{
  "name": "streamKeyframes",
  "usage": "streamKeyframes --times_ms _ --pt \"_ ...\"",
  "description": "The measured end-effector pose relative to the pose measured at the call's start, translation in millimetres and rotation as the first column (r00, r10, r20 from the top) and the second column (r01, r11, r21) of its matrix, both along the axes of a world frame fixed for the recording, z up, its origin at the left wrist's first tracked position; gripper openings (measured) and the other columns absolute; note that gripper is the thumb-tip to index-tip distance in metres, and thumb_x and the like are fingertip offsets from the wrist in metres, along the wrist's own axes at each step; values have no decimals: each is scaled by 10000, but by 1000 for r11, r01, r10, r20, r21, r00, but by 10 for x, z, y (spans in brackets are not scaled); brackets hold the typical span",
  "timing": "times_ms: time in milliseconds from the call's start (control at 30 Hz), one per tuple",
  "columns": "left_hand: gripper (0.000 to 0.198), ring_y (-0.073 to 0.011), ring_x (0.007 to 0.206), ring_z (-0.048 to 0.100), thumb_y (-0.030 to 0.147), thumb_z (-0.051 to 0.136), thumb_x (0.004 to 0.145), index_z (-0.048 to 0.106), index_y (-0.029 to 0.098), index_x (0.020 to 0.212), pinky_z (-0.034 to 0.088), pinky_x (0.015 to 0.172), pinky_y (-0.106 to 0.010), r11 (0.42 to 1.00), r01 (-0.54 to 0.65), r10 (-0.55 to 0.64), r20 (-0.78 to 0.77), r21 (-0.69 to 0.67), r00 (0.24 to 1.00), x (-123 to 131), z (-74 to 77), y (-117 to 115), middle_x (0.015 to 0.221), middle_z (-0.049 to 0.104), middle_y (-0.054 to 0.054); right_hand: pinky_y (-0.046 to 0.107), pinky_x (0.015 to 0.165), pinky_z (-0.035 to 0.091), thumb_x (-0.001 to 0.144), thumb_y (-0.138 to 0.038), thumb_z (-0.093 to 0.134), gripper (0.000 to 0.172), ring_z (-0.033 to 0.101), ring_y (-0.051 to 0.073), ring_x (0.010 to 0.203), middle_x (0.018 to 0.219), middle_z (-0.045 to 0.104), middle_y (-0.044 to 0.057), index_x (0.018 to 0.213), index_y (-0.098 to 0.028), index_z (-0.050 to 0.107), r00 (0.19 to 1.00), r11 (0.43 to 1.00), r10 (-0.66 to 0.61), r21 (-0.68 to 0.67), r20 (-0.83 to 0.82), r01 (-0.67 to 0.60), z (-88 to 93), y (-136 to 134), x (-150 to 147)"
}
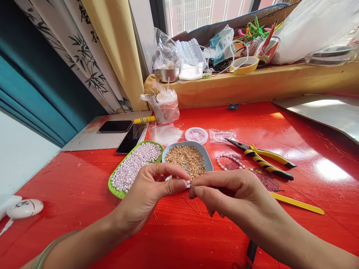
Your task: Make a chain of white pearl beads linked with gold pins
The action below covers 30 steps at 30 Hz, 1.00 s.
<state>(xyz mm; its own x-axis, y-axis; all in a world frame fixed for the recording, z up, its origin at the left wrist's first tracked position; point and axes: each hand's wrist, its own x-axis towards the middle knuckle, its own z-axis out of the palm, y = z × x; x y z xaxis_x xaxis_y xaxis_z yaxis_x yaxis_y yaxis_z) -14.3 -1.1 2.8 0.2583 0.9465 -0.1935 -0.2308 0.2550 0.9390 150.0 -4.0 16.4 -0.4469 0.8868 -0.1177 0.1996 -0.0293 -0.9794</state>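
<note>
My left hand (153, 183), with a ring on one finger, pinches a small white pearl bead (188, 182) between thumb and forefinger. Right against the bead, my right hand (224, 190) is closed in a pinch on what looks like a thin wire, mostly hidden by the fingertips. A loop of fine wire (196, 207) shows below the hands. Just behind them stands a blue-grey tray (208, 162) of small gold beads. A green tray (112, 186) filled with pale pink pearl beads is partly covered by my left hand.
Pliers (263, 158) with yellow-black handles lie at right, near a beaded strand (224, 160) and a yellow stick (298, 203). Behind the trays are a clear lid (196, 135), a bagged cup (166, 104) and a phone (115, 126). A white mouse-like object (25, 208) sits far left.
</note>
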Motion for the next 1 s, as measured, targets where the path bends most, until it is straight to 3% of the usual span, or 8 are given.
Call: streamKeyframes --times_ms 300,433,600,833,1000 --pt "68 -80 593 502 198 765 613 703 212 588 415 587 -178 1000 -13 14 -21 15 1000 1 9 15 607 604 42 217 412 319 807 -210 432 315 437 103 463 501 496 -8 523 -189 567 996 980 31 191 89 -47 12 -41 9" --pt "66 -88 628 511 186 726 668 711 224 617 420 615 -187 998 32 -30 -27 56 999 -6 2 6 624 603 39 212 405 322 807 -169 418 305 445 95 446 497 508 -12 554 -181 588 993 971 30 231 117 -57 7 -39 16" --pt "53 -98 657 525 192 727 674 717 235 646 429 623 -198 994 47 -42 -53 97 998 -9 -3 3 660 595 35 205 437 359 831 -220 442 293 453 93 477 529 520 -13 592 -178 608 997 986 56 155 44 -63 -16 -13 17" --pt "38 -84 634 513 236 740 661 716 227 633 418 625 -187 994 -81 86 -60 77 995 -27 8 23 681 644 35 210 515 417 763 -211 557 70 524 109 577 643 592 -13 790 -202 621 996 998 22 -64 -85 -27 -63 15 -15" --pt "52 -75 637 503 240 758 639 717 223 612 409 613 -172 989 -117 123 -68 90 990 -36 -4 45 689 648 36 183 511 425 766 -156 519 117 531 84 548 604 587 -28 673 -189 582 995 999 14 -45 -94 -18 -79 28 -12"
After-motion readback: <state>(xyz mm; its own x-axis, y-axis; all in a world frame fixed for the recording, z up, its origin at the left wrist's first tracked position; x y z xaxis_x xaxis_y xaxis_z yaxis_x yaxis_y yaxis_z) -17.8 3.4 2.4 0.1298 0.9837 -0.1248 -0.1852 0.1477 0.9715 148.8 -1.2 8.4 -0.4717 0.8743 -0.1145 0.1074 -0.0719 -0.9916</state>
